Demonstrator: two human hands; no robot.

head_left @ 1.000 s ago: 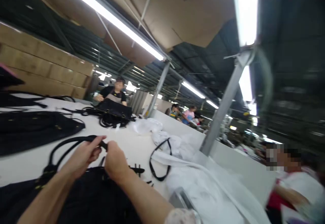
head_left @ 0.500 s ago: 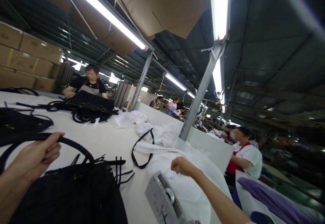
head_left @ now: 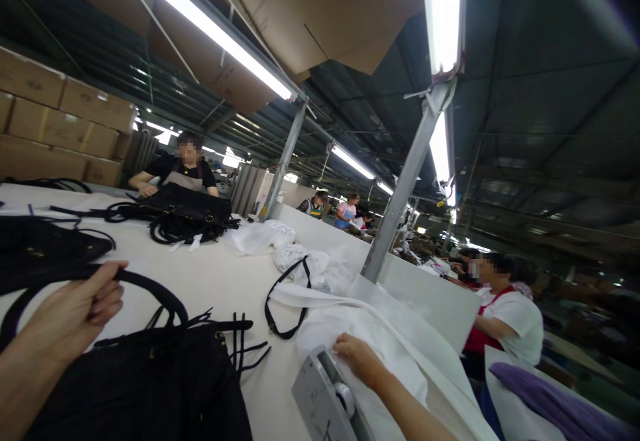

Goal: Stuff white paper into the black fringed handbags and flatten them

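On the counter (head_left: 205,274), the black bag (head_left: 145,387) is lying near left; the left hand (head_left: 75,314) is clamping its fingers round the handle (head_left: 150,284). The right hand (head_left: 363,362) is hanging beside the grey device (head_left: 315,394); whether its fingers are holding anything, I cannot tell.

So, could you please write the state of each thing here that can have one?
Left hand: closed around the black handle.
Black handle: arched, raised.
Black bag: on the white table.
Right hand: fingers curled beside the grey device; grip unclear.
Grey device: round part showing in its slot.
Black strap: looped.
White material: crumpled.
Ceiling light: lit.
Cardboard boxes: stacked.
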